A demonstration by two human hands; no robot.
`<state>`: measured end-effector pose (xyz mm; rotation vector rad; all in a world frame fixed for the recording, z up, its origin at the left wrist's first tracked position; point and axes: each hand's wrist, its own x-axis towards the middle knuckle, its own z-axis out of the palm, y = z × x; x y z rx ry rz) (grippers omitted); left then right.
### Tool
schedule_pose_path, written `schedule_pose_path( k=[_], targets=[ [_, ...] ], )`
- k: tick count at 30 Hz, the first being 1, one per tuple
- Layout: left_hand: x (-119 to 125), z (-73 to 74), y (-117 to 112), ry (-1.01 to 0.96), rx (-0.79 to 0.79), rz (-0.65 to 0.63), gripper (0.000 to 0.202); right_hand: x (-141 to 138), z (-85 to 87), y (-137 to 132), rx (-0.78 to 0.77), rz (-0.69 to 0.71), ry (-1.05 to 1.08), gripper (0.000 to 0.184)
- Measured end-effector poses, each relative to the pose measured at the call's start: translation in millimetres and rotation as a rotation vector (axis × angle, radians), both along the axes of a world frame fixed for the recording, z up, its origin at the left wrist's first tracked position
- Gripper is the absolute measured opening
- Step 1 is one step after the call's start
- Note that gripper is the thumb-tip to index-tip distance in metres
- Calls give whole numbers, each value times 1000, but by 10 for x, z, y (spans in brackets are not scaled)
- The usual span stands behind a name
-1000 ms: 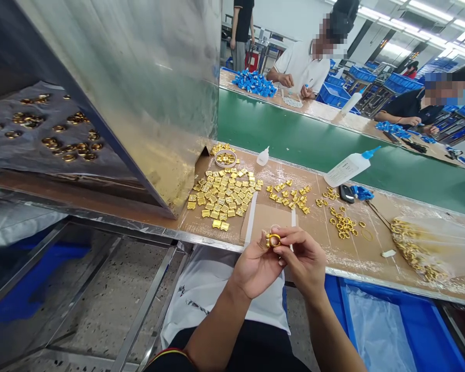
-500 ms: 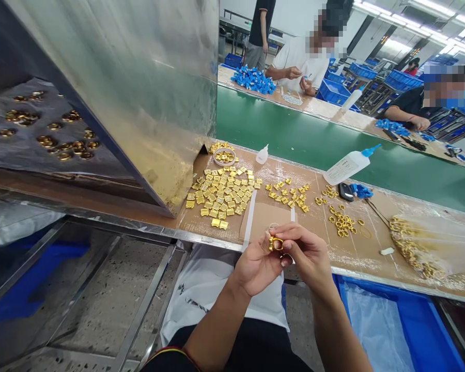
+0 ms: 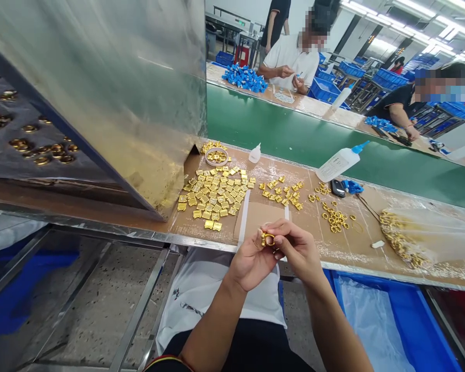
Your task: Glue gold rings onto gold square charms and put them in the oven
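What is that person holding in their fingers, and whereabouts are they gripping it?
A small gold ring piece, pinched at its sides between the fingertips of the left hand and the right hand, just above the table edge.

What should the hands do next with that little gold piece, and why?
Probably press the gold piece together more firmly. The left hand and right hand both pinch it at the fingertips, above the table's near edge. It has not yet joined the gold squares laid out on the table.
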<state>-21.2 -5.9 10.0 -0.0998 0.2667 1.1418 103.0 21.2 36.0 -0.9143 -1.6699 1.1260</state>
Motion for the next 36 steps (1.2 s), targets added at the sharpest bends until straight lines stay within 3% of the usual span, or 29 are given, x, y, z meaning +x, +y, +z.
schedule_pose_path(
  k=[6, 17, 27, 36],
  targets=[
    [-2, -50, -37, 52, 97, -26, 28, 54, -1, 25, -93, 53, 34, 35],
    [-39, -63, -57, 113, 182, -38, 40, 9, 44, 4, 5, 66, 52, 31],
    [-52, -71, -33, 96, 136, -30, 38, -2, -26, 27, -23, 45, 71, 30],
    [-59, -17, -32, 28, 148, -28, 39, -16, 85, 22, 40, 90, 6, 25]
  ],
)
